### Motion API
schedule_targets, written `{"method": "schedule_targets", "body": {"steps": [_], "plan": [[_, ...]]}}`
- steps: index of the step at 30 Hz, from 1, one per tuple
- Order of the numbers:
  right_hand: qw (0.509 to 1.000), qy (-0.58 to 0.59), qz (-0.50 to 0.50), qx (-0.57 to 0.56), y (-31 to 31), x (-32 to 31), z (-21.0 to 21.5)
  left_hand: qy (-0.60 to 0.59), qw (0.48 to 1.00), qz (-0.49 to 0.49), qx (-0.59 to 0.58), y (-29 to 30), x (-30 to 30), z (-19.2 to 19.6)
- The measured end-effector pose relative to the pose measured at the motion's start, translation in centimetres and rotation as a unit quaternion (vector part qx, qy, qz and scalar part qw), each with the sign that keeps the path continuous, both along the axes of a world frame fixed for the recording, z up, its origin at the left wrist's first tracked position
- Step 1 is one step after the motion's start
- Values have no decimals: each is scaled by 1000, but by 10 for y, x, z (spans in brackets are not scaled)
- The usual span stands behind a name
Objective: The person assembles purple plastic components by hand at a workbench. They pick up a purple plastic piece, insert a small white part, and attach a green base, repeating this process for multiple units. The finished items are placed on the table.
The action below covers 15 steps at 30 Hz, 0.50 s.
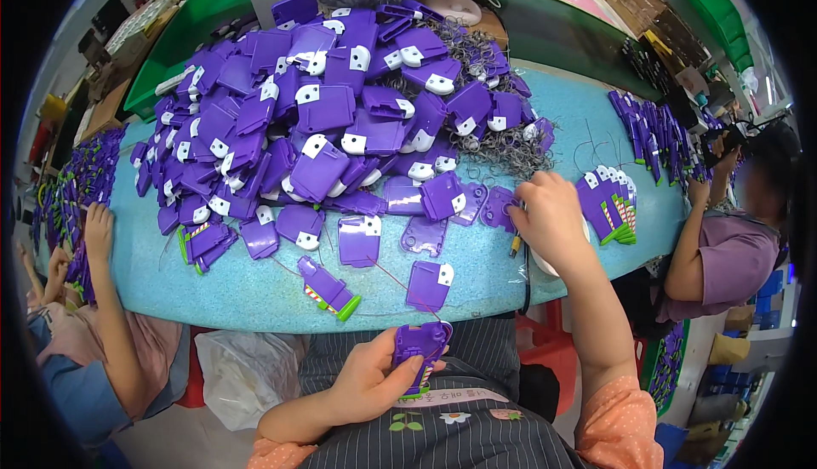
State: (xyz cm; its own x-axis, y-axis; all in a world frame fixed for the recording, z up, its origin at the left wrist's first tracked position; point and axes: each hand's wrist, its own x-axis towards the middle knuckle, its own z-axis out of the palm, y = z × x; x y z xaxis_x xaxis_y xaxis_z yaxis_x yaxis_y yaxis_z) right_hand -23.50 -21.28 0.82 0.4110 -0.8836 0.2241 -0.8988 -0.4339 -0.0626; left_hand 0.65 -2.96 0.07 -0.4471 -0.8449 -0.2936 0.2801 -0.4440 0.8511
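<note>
**Purple cases sorted at a crowded counter**

The left hand (368,380) sat low over the lap, its grip closed around a purple plastic case (419,346) — held just below the near edge of the blue counter (255,286). The right hand (549,209) reached out across the counter, fingers curled down near a purple piece (496,207) beside a tangle of metal rings (511,150); whether its grip held anything could not be told. A big heap of purple cases (315,120) covered the middle of the counter, with a neat stack of finished ones (611,201) just right of the reaching hand. Other people sat at both ends — an arm (102,248) rested on the left edge
</note>
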Motion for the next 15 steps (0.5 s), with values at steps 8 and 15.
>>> {"method": "schedule_targets", "body": {"steps": [8,15], "plan": [[873,-452,-11,180,29,-1,31,50,995,80,41,8,-3,-6],[977,-194,-81,-23,55,-49,32,73,992,96,33,1,-8,-5]]}}
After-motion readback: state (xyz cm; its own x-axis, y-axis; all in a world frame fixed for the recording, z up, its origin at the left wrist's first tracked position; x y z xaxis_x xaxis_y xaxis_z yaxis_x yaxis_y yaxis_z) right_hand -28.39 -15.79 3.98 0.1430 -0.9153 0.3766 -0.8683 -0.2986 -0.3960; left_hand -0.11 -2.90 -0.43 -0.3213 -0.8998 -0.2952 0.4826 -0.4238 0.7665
